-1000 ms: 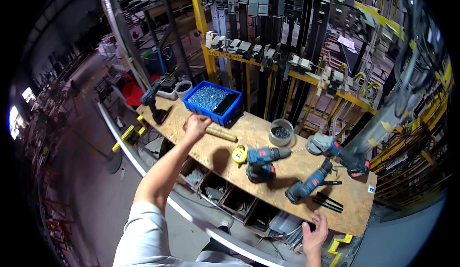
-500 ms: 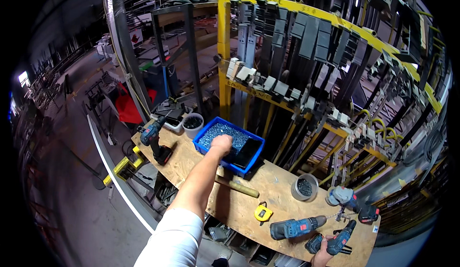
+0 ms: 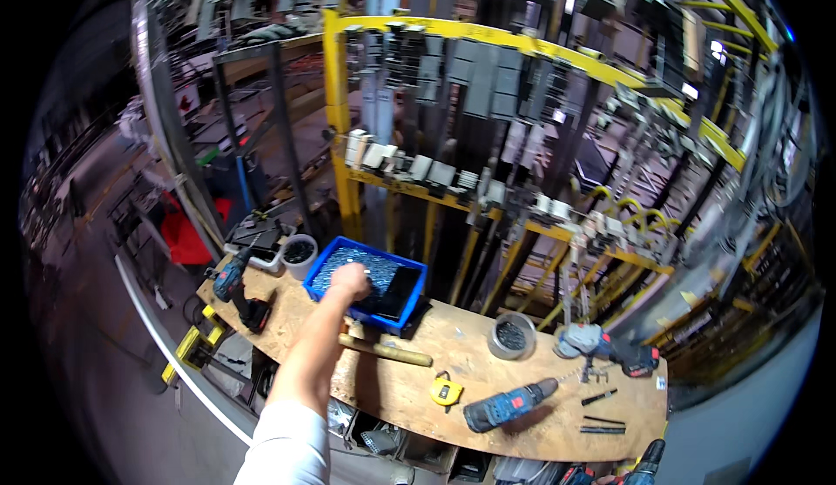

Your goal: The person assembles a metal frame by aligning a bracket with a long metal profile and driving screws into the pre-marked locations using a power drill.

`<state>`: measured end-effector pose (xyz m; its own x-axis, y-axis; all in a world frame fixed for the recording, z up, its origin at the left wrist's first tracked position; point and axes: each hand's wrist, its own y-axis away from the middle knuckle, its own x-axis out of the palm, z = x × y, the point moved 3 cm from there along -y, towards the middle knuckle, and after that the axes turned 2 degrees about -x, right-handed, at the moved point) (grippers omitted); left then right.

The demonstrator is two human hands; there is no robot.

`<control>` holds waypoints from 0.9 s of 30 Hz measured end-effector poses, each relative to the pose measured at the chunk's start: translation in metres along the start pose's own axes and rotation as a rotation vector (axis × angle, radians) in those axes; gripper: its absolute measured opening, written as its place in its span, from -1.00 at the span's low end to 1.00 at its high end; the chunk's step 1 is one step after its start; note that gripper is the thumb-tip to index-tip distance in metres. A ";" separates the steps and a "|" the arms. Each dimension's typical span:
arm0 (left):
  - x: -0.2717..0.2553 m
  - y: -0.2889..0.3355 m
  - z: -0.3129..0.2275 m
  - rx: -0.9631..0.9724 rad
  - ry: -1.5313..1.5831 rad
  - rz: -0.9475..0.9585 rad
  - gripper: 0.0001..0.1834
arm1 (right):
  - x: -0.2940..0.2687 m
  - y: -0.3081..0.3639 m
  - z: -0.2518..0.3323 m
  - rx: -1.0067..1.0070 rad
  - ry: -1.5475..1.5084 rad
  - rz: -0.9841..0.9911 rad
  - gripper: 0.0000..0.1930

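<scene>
Workbench [image 3: 566,420]: left hand [image 3: 349,282] between bin [image 3: 380,320] edges

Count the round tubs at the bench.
2: left tub beside the blue bin, right tub near the grey-headed power tool. Others may be hidden from view.

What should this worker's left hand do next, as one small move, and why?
Probably pinch one of the small metal fasteners and lift it clear of the blue bin. The left hand is at the fasteners, though whether it grips any is hidden, and the right hand, at the picture's lower edge, appears to hold a cordless drill.
</scene>
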<state>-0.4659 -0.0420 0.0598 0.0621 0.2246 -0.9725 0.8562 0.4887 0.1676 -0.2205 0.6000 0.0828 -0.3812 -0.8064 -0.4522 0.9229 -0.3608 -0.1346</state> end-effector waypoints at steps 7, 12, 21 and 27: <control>-0.040 0.002 0.102 0.088 0.614 -0.471 -0.70 | -0.085 0.096 0.009 0.069 -0.062 0.132 -0.69; -0.058 0.149 0.041 0.491 1.435 -0.111 -0.81 | -0.174 0.182 -0.009 0.174 -0.207 0.214 -0.72; 0.125 0.605 -0.185 -0.121 1.712 0.543 -0.94 | -0.283 0.252 -0.052 -0.406 -0.287 0.323 -0.15; 0.147 0.748 -0.296 -0.486 1.924 1.102 -0.84 | -0.361 0.286 -0.084 -0.458 -0.378 0.320 -0.18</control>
<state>0.0322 0.6060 0.0898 -0.3926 0.5991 0.6978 0.6813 -0.3203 0.6582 0.1860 0.8272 0.1334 -0.0011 -0.9790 -0.2037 0.8919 0.0912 -0.4429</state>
